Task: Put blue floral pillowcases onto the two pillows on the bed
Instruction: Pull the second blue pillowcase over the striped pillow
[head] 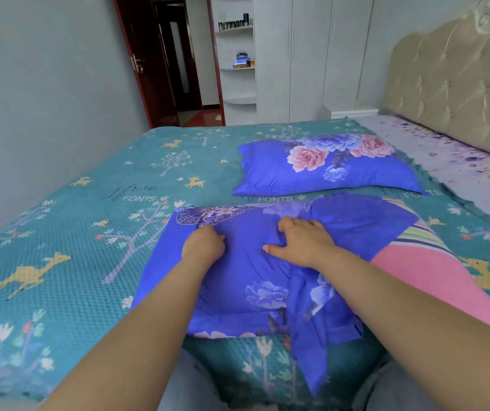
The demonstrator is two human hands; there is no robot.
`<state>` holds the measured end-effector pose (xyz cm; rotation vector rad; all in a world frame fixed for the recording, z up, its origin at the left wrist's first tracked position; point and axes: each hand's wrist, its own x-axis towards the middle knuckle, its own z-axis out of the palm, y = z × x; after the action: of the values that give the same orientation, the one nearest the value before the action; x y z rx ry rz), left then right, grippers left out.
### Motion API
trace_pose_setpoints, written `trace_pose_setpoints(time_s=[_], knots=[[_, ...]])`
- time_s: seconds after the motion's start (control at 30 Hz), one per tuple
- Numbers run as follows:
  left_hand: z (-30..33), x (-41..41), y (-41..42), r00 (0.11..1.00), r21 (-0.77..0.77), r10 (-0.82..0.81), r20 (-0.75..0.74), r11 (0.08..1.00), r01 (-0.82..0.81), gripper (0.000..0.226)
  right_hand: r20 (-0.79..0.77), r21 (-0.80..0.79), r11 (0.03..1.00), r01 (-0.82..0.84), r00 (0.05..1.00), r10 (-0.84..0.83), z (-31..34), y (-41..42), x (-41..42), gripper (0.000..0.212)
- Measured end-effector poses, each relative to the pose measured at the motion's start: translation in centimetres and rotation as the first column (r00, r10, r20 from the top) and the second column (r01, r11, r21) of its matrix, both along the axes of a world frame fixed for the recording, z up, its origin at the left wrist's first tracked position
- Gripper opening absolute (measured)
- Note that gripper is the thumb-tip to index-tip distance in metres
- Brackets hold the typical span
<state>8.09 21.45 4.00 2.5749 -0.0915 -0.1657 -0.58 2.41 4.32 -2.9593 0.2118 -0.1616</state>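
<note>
Two pillows lie on the teal bedspread (89, 232) of the bed. The far pillow (326, 167) is fully inside its blue floral pillowcase and rests toward the headboard side of the spread, just short of the spread's scalloped edge.

The near pillow (433, 274) — pink with a striped band — lies close to the near edge of the bed, and its right end sticks out uncovered. The second blue floral pillowcase (252, 262) covers its left part, with the open end bunched in loose folds, one flap hanging down over the near edge of the bed.

The left hand (203, 243) sits on the pillowcase near its far left corner, fingers curled down into the fabric; whether they actually pinch it I cannot tell. The right hand (300, 241) lies on the cloth just beside it, fingers bent over a raised fold and thumb stretched out flat — it appears to gather the fabric.

Behind the bed stand a tufted beige headboard (457, 84), white wardrobe doors (306, 54), and an open dark-red door (145, 60).
</note>
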Motion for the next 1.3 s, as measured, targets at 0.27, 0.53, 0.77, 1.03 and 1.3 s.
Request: trace_pose_setpoints(time_s=[0.27, 0.53, 0.77, 1.03, 1.3], knots=[[2.6, 3.1, 2.7, 0.87, -0.442, -0.128, -0.476, 0.89, -0.111, 0.02, -0.045, 0.202, 0.978, -0.05, 0.997, 0.06, -1.0, -1.0, 0.3, 0.078], [4.5, 4.4, 2.0, 0.908, -0.181, -0.201, -0.367, 0.973, 0.142, 0.021, -0.115, 0.192, 0.973, -0.129, 0.982, 0.153, -2.0, -1.7, 0.4, 0.085], [5.2, 3.6, 0.0, 0.937, -0.324, -0.227, -0.265, 0.937, 0.135, 0.027, -0.185, 0.245, 0.959, -0.146, 0.963, 0.194, -2.6, -1.3, 1.3, 0.08], [0.4, -4.1, -10.5, 0.898, 0.074, -0.439, 0.009, 0.896, 0.438, 0.021, -0.18, 0.277, 0.948, -0.157, 0.961, 0.212, -4.9, -0.2, 1.2, 0.08], [0.4, -2.6, -7.6, 0.913, 0.008, -0.408, 0.012, 0.913, 0.408, 0.016, 0.038, 0.527, 0.849, -0.029, 0.999, 0.01, -4.2, 1.0, 2.2, 0.051]])
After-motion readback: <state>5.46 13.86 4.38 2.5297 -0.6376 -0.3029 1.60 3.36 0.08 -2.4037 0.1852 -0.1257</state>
